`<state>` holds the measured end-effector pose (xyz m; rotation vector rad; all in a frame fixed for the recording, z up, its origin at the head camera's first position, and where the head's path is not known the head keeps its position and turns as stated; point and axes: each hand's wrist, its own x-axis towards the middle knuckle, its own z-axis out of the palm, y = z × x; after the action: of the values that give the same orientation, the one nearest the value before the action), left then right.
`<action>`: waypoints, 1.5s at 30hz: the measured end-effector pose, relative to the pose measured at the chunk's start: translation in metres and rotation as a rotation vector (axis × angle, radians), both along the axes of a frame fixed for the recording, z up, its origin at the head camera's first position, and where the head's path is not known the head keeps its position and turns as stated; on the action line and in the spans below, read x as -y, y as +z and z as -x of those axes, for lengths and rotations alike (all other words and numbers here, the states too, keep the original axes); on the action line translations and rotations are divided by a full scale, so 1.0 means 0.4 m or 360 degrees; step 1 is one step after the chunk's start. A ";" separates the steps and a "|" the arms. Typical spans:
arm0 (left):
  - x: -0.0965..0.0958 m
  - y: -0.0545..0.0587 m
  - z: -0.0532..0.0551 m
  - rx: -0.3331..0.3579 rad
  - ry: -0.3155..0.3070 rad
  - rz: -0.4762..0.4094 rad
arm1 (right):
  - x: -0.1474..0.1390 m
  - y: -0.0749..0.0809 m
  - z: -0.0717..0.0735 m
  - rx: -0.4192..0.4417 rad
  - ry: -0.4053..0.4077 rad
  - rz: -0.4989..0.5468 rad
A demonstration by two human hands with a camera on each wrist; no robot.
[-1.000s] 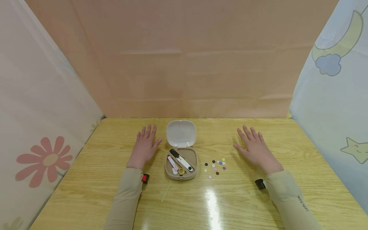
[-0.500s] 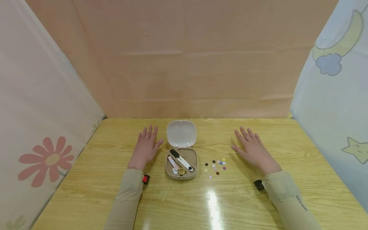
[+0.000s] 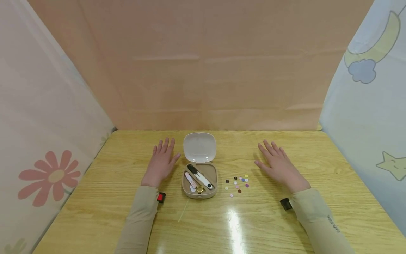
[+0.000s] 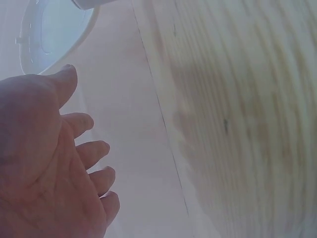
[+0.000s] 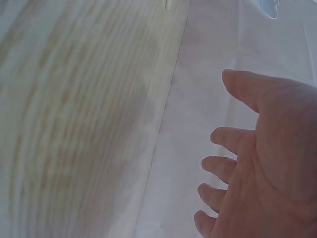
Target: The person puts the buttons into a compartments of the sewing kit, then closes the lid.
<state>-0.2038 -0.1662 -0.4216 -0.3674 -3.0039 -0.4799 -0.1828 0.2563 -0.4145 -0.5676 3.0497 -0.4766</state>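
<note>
My left hand (image 3: 159,165), palm down with fingers spread, holds nothing and is just left of a beige sewing box (image 3: 184,190). The box's translucent lid (image 3: 200,146) stands raised behind it and also shows in the left wrist view. Inside lie black-and-white thread snips (image 3: 200,177), a pinkish-white strip with markings (image 3: 190,180), a gold ring (image 3: 200,189) and small white discs (image 3: 192,189). Several small coloured buttons (image 3: 247,185) are scattered on the table right of the box. Beyond them is my right hand (image 3: 280,169), fingers spread and nothing in its grasp.
The wooden table (image 3: 269,225) ends at an orange-tan backdrop (image 3: 203,70). Patterned cloths hang at both sides, with a red flower (image 3: 50,178) on the left one. A thin yellowish strand (image 3: 183,210) lies in front of the box. Each wrist wears a small black camera.
My right hand has shifted slightly left, toward the buttons. The left hand has edged a little to the right. The box and buttons stay in place.
</note>
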 end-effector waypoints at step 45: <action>0.044 0.022 -0.021 0.0183 -0.0165 -0.0656 | -0.009 0.009 -0.001 0.0181 0.0120 0.0517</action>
<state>-0.1953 -0.1839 -0.4129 -0.4735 -2.8931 -1.1381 -0.1825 0.2600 -0.4109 -0.6348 2.8472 -0.9746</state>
